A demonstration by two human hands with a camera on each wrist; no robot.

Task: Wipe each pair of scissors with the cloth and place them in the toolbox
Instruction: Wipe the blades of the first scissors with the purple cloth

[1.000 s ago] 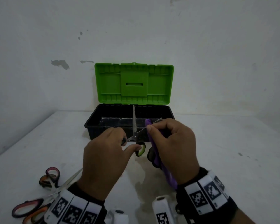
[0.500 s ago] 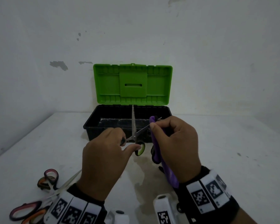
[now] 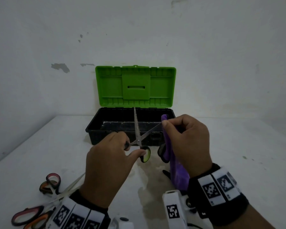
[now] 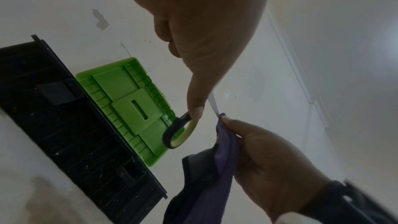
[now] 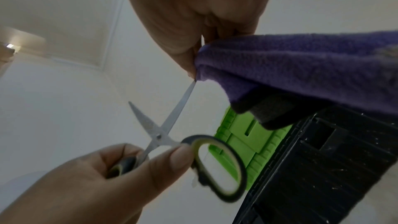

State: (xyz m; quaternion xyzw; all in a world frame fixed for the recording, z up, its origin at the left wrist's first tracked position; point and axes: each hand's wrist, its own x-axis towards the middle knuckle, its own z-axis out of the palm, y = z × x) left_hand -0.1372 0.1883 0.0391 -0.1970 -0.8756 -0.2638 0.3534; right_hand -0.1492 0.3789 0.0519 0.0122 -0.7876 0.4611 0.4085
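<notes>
At frame centre, just before the open toolbox (image 3: 96, 128): scissors (image 3: 139, 138) blades spread, handle gripped by left hand (image 3: 109, 164), one blade slanting up-right into cloth (image 3: 177, 169) pinched at its tip by right hand (image 3: 188, 142), nearer the toolbox.

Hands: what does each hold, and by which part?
Left hand grips the open scissors by their handles; right hand pinches the purple cloth round one blade's tip.
</notes>
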